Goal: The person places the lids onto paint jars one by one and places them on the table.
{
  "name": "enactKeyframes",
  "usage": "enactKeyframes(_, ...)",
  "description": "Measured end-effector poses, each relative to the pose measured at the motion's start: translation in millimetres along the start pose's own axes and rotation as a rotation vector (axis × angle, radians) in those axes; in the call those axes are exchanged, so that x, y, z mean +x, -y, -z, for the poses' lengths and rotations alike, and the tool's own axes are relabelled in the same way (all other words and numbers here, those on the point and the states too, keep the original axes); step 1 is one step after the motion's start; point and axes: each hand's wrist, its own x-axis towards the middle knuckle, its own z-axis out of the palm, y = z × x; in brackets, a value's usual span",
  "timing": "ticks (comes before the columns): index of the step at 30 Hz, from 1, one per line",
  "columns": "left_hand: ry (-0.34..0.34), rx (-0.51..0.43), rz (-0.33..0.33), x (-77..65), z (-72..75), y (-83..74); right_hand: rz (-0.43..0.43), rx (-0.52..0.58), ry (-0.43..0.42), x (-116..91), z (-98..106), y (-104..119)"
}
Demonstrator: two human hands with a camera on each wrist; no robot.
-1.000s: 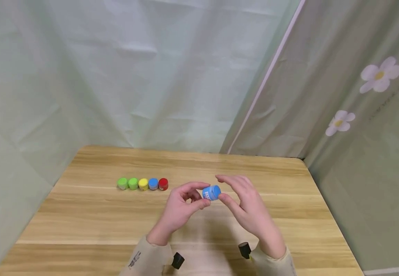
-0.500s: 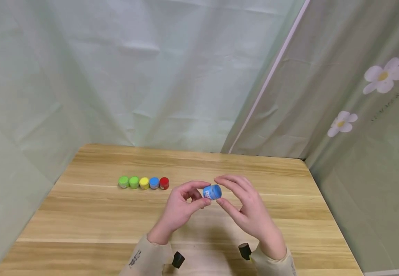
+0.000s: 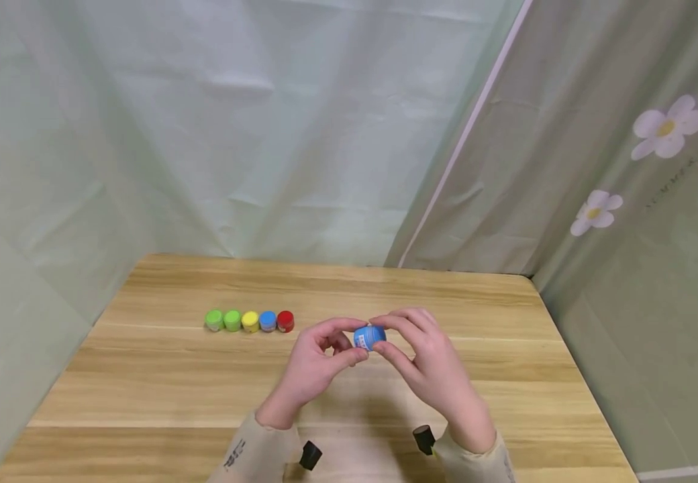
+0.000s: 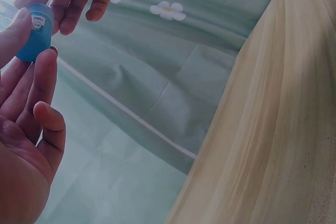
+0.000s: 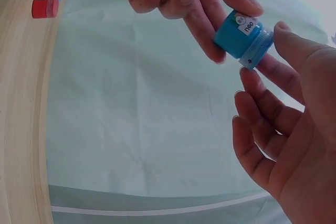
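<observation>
A small blue paint jar (image 3: 366, 338) with a white label is held above the table, tilted on its side with its lid end to the right. My left hand (image 3: 313, 365) grips its body between thumb and fingers. At the other end, my right hand (image 3: 439, 369) pinches the lid (image 5: 258, 49) with thumb and index finger. The right hand's other fingers curl loosely below the jar in the right wrist view. From the left wrist, the label of the jar (image 4: 38, 38) shows, with my left thumb across its side.
Several similar jars stand in a touching row at the back left: two green ones (image 3: 232, 320), a yellow one (image 3: 250, 322), a blue one (image 3: 268, 321) and a red one (image 3: 285, 321). The wooden table (image 3: 162, 382) ends against a pale curtain (image 3: 301, 134) behind and at the sides.
My right hand has moved slightly left and its thumb and index finger have closed onto the jar's lid. The left hand keeps its grip; the row of jars stays put.
</observation>
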Motion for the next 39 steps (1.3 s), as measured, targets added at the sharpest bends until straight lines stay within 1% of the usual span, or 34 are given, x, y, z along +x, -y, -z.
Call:
enactKeyframes(4,-0.006,0.002,0.005,-0.1,0.2,0.3,-0.023,-0.004,0.005,0.1,-0.5,0.6)
enactKeyframes(7,-0.011,-0.003,0.010,-0.2,0.6,-0.2,-0.027,-0.007,0.026,0.2,-0.1,1.3)
enactKeyframes(14,-0.011,-0.020,-0.025,1.1,0.7,-0.5,-0.002,-0.012,0.086,2.3,0.3,1.6)
enactKeyframes(21,-0.009,-0.029,-0.005,-0.2,-0.5,0.6,0.029,-0.014,0.073,-0.6,2.1,0.4)
enactKeyframes(25,-0.003,-0.020,-0.039,0.9,0.3,3.6,0.032,-0.022,0.078,0.5,2.0,0.2)
enactKeyframes(27,0.004,-0.012,-0.050,1.1,0.4,4.7,0.011,-0.032,0.074,1.0,1.3,1.2)
enactKeyframes(31,0.013,0.005,-0.051,0.3,-0.5,5.9,-0.053,-0.068,0.046,0.4,-1.7,3.9)
enactKeyframes(39,-0.013,0.055,-0.072,-0.6,-7.3,3.6,-0.120,-0.196,-0.058,-2.7,-10.4,5.5)
